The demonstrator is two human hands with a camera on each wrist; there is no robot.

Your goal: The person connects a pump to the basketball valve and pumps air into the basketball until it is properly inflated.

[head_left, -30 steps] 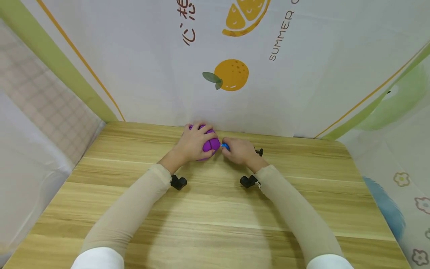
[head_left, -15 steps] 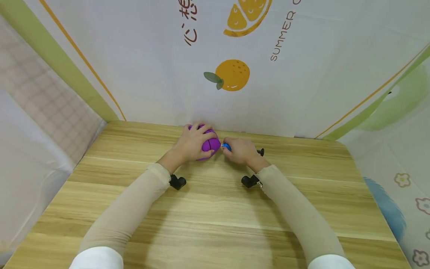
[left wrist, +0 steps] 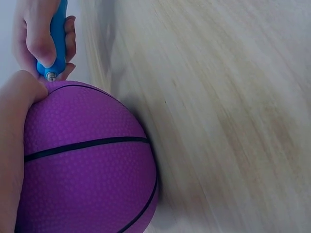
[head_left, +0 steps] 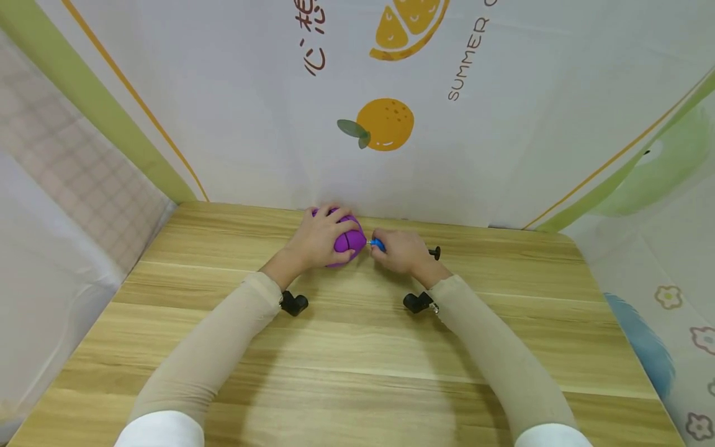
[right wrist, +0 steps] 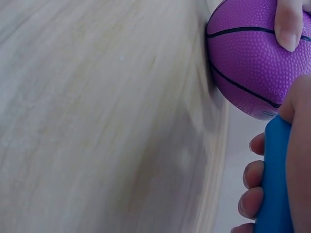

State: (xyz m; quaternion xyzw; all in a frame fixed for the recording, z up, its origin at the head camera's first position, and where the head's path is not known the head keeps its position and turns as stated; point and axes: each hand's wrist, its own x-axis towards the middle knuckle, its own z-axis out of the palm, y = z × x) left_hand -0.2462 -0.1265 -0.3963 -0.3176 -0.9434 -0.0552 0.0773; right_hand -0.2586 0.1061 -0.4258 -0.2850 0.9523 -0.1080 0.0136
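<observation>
A small purple basketball (head_left: 349, 242) with black seams lies on the wooden table near its far edge. My left hand (head_left: 319, 237) grips it from above and the left, fingers spread over the top and thumb on the near side. In my right hand (head_left: 403, 250) is a blue ball pump (right wrist: 275, 179), fingers curled round its barrel. Its metal tip (left wrist: 51, 76) points at the ball's right end; how deep the needle sits is hidden. A black handle end (head_left: 436, 252) sticks out beyond the right hand.
The wooden table (head_left: 357, 372) spreads out in front of both forearms. A white printed curtain (head_left: 251, 136) hangs right behind the table's far edge. Black camera mounts (head_left: 294, 303) stick out inward from both wrists.
My right hand has shifted very slightly to the right with the pump, and a little more of the metal tip shows. The left hand and the basketball stay almost in place.
</observation>
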